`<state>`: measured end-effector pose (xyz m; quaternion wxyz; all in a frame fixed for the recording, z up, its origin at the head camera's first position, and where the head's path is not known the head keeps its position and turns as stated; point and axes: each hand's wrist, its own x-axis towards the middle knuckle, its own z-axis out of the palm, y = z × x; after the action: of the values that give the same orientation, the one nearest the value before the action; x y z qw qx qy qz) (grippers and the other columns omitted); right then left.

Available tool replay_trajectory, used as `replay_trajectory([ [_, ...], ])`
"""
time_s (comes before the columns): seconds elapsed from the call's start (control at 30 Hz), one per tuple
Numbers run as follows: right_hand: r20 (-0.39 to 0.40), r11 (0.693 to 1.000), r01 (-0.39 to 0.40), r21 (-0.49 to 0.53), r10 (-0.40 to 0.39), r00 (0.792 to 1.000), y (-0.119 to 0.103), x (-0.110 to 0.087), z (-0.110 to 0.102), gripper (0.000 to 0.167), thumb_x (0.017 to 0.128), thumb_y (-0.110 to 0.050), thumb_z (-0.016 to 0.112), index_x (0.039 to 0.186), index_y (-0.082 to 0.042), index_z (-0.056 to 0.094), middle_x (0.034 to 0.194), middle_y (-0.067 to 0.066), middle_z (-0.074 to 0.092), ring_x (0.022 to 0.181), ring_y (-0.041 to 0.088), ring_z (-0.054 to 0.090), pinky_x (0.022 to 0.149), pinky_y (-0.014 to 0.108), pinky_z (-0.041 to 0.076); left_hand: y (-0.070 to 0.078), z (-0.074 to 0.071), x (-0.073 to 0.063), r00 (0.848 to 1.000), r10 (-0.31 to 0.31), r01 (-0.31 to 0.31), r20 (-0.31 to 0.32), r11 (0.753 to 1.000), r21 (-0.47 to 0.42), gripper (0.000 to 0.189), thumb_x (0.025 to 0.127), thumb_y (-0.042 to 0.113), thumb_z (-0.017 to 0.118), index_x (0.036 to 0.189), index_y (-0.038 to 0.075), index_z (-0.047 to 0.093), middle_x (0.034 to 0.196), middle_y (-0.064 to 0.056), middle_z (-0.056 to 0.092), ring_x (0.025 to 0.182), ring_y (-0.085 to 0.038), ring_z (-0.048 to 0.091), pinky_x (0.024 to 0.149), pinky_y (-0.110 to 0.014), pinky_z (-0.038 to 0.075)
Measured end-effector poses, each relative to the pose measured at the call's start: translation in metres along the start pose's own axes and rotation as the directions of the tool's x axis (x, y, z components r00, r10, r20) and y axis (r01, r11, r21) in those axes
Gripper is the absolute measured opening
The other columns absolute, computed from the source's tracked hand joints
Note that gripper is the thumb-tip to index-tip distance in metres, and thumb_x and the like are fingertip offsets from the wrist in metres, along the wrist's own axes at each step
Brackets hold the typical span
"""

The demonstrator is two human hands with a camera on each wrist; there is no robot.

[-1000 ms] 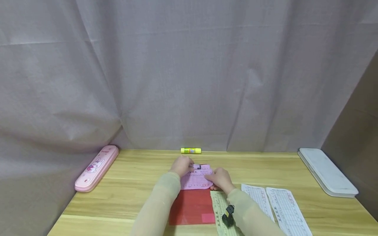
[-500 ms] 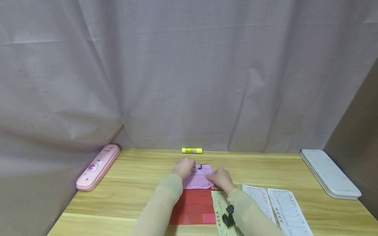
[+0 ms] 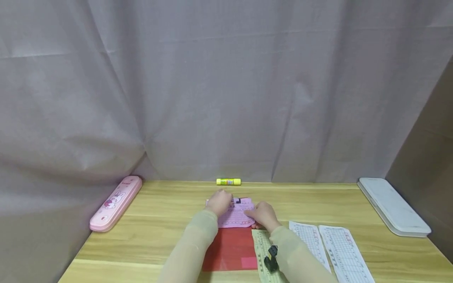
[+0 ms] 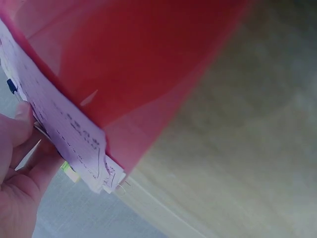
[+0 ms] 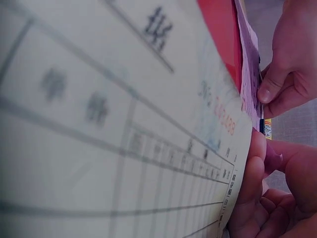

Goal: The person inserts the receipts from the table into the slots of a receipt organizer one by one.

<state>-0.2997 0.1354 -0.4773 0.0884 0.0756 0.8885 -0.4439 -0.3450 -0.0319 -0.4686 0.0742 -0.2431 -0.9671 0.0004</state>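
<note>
A pink printed form slip (image 3: 235, 218) lies over the top end of a red plastic folder (image 3: 230, 247). Across the slip's far edge runs a thin metal paper fastener with a black slider (image 3: 238, 201). My left hand (image 3: 220, 202) pinches this fastener between thumb and finger; in the left wrist view the thumb (image 4: 22, 119) presses on the metal strip. My right hand (image 3: 263, 215) pinches the right edge of the pink slip, thumb on top. In the right wrist view a corner of the slip (image 5: 273, 159) curls between thumb and fingers.
A yellow-green form slip (image 3: 263, 251) lies partly under the right forearm. Two white slips (image 3: 345, 251) lie to its right. A yellow glue stick (image 3: 228, 181) is at the table's back edge, a pink pencil case (image 3: 116, 203) at left, a white case (image 3: 394, 206) at right.
The left hand has shifted slightly right along the fastener, covering more of it. The right hand stays at the slip's edge.
</note>
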Motion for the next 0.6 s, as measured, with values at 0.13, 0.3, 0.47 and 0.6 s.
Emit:
replay_trajectory([
  [0.13,0.004,1.0,-0.013,0.016,0.013,1.0,-0.0018,-0.0012,-0.0016,0.029,0.083,-0.022,0.071,0.068,-0.007,0.053,0.051,0.001,0.052,0.035,0.006,0.046,0.034,0.015,0.038,-0.0001,-0.0014,-0.0007,1.0,-0.006,0.006,-0.007,1.0,-0.009,0.007,0.086,0.014,0.067,0.082,0.014,0.072,0.078,0.001,0.07,0.079,-0.017,0.066,0.075,-0.029,0.055],
  [0.3,0.012,0.999,-0.027,0.041,0.027,1.0,-0.0052,-0.0037,-0.0039,0.029,0.082,-0.021,0.072,0.067,-0.006,0.053,0.05,0.003,0.054,0.034,0.006,0.046,0.034,0.015,0.038,0.0003,-0.003,-0.0008,1.0,-0.005,0.005,-0.015,1.0,-0.026,0.01,0.086,0.011,0.065,0.08,0.014,0.072,0.078,0.0,0.07,0.078,-0.017,0.067,0.072,-0.029,0.056],
  [0.47,0.018,0.998,-0.04,0.054,0.039,0.999,-0.0087,-0.0041,-0.0048,0.029,0.082,-0.022,0.072,0.066,-0.006,0.054,0.049,0.002,0.054,0.034,0.007,0.046,0.034,0.015,0.038,-0.0005,-0.0056,-0.0001,1.0,-0.02,0.022,0.02,0.997,-0.07,0.009,0.087,0.011,0.065,0.086,0.014,0.074,0.083,0.0,0.071,0.082,-0.017,0.067,0.076,-0.028,0.055],
  [0.6,0.016,0.996,-0.058,0.069,0.057,0.998,-0.0088,-0.0034,-0.0039,0.03,0.082,-0.022,0.073,0.066,-0.006,0.053,0.048,0.002,0.053,0.033,0.007,0.047,0.033,0.015,0.038,-0.0015,-0.0067,0.0003,0.999,-0.021,0.024,0.027,0.995,-0.101,0.008,0.086,0.012,0.066,0.088,0.014,0.074,0.085,0.0,0.072,0.084,-0.016,0.067,0.078,-0.027,0.055],
])
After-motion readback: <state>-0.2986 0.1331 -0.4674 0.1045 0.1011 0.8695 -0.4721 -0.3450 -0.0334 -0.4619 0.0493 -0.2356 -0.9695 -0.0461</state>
